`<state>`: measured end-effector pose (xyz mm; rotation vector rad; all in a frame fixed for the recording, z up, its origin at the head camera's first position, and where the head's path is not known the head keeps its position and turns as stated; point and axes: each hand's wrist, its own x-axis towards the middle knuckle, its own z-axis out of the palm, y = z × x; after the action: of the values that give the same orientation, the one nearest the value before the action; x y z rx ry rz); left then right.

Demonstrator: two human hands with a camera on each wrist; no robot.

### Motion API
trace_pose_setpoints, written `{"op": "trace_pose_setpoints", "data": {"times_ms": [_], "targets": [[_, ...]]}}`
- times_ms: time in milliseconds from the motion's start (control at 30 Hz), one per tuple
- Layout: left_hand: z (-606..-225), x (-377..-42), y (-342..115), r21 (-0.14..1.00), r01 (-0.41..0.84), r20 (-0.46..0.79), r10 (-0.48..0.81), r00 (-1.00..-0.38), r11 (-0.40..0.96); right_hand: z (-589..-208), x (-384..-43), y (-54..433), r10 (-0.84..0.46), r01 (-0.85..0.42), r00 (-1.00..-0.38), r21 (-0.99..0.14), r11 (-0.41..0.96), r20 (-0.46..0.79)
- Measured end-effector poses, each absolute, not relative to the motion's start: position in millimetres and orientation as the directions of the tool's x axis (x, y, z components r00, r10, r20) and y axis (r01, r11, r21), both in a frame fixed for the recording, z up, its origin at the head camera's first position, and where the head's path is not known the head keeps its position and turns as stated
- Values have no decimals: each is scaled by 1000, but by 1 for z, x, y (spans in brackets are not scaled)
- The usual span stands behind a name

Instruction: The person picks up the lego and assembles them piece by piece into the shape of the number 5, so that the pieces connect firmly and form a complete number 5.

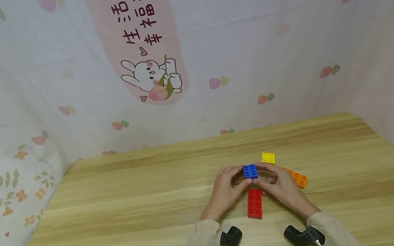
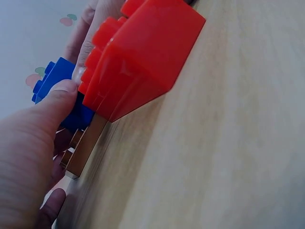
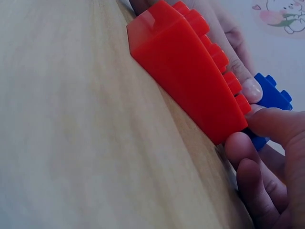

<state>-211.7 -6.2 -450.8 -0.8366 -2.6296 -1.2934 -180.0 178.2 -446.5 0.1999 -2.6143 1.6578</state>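
Note:
Both hands meet at a blue toy building brick (image 1: 250,171) with studs on top, seen in the head view. My left hand (image 1: 224,188) grips its left side with thumb and fingers. On the opposite side my right hand (image 1: 281,184) pinches it. Just in front, a long red brick (image 1: 254,203) lies on the table, studs up; in both wrist views it covers part of the blue brick. A brown brick (image 2: 86,150) is low beside the blue one in the left wrist view, mostly hidden behind the left hand in the head view.
Beyond the hands sits a small yellow brick (image 1: 268,157). An orange brick (image 1: 298,177) lies just right of the right hand. The wooden table (image 1: 124,202) meets a patterned cloth (image 1: 232,49) at the back. Black devices (image 1: 231,237) are worn at both wrists.

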Motion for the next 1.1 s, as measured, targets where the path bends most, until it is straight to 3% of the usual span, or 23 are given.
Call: {"op": "trace_pose_setpoints", "data": {"times_ms": [267, 600, 1100], "targets": [[-450, -211, -8, 678, 528, 314, 447, -837, 512, -427, -173, 168, -68, -104, -994, -898, 428, 83], [-451, -212, -6, 680, 510, 297, 439, -848, 526, -449, -182, 179, -98, -109, -992, -908, 405, 76], [-455, -213, -6, 657, 548, 344, 440, -829, 519, -448, -182, 181, -90, -101, -994, -902, 420, 70]]}}
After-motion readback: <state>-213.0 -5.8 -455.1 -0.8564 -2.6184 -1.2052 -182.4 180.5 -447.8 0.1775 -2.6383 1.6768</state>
